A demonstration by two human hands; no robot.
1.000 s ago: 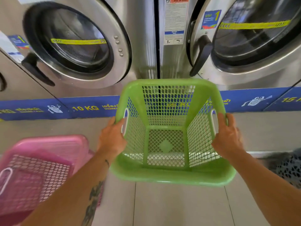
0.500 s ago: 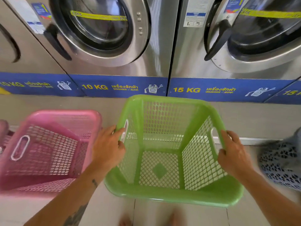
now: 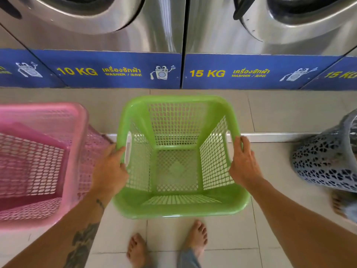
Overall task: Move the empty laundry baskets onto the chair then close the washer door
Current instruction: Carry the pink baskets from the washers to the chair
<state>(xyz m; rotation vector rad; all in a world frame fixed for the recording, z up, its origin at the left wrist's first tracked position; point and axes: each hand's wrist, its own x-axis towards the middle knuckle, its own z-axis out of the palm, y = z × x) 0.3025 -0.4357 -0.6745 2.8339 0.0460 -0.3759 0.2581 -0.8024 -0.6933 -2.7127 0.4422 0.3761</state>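
Note:
An empty green mesh laundry basket (image 3: 179, 105) is held in front of me over the tiled floor. My left hand (image 3: 109, 169) grips its left rim by the handle slot. My right hand (image 3: 243, 163) grips the right rim by the other slot. An empty pink mesh basket (image 3: 38, 161) stands close on the left, almost touching my left wrist. Two steel washers fill the top: a 10 KG one (image 3: 154, 31) and a 15 KG one (image 3: 212, 31). Only the lower curves of their round doors show. No chair is in view.
A grey perforated basket (image 3: 328, 163) stands at the right edge, with another person's bare foot (image 3: 338, 204) beside it. My own bare feet (image 3: 166, 244) are on the beige tiles below the green basket. A white floor strip (image 3: 270, 136) runs in front of the machines.
The green basket has come down from washer-door height to low over the floor. The view has tilted down, so my feet appear and the washer doors slide out of the top.

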